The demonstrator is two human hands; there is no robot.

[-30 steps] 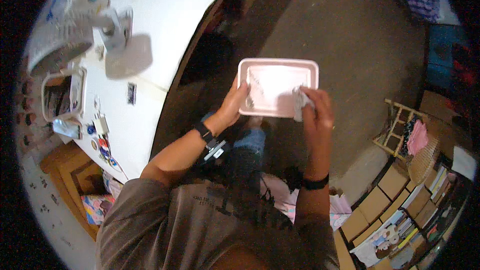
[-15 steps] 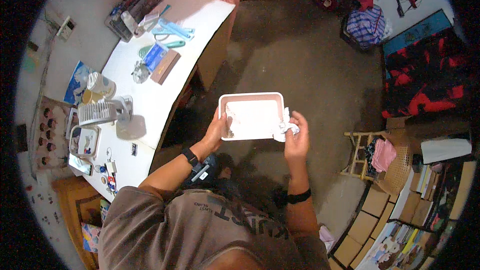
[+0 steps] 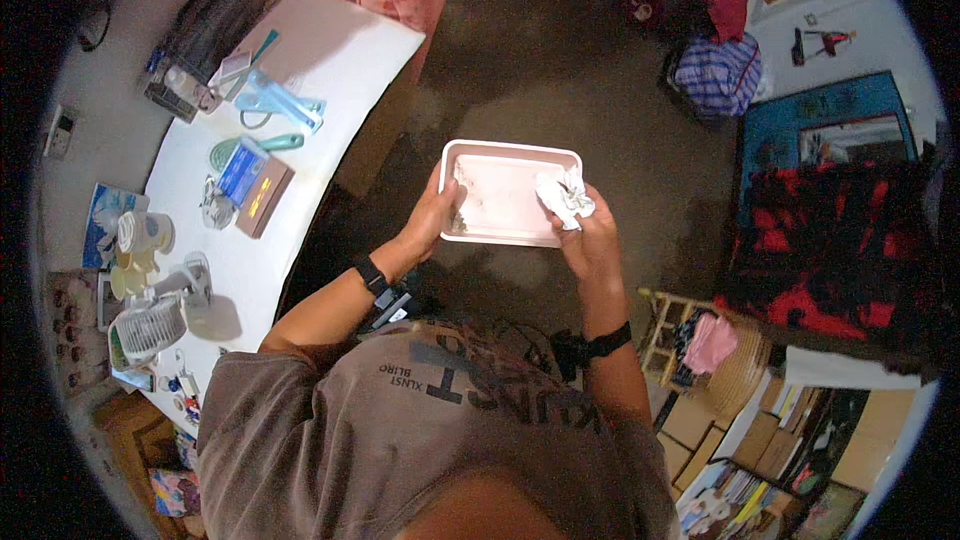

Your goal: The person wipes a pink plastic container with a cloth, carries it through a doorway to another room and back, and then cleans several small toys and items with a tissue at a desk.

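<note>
A shallow pale pink plastic tray (image 3: 500,234) is held up in front of me, its inside facing up. My left hand (image 3: 432,218) grips its left side, thumb over the rim and fingers underneath. Dark specks of dirt lie along the tray's left end. In my right hand (image 3: 592,235) is a crumpled white tissue (image 3: 565,196), pinched over the tray's right end. The tissue covers part of the right inner wall; whether it presses on the bottom I cannot tell.
To the left runs a white table (image 3: 345,90) with a green hairbrush (image 3: 285,142), a brown box (image 3: 266,202) and a small white fan (image 3: 150,328). A wicker chair (image 3: 738,365) with pink cloth stands at right, near shelves of books. A striped bag (image 3: 718,75) lies farther off.
My right hand has brought the tissue from outside the tray's right edge to inside it. The tray sits slightly higher in view, and the view itself has turned somewhat.
</note>
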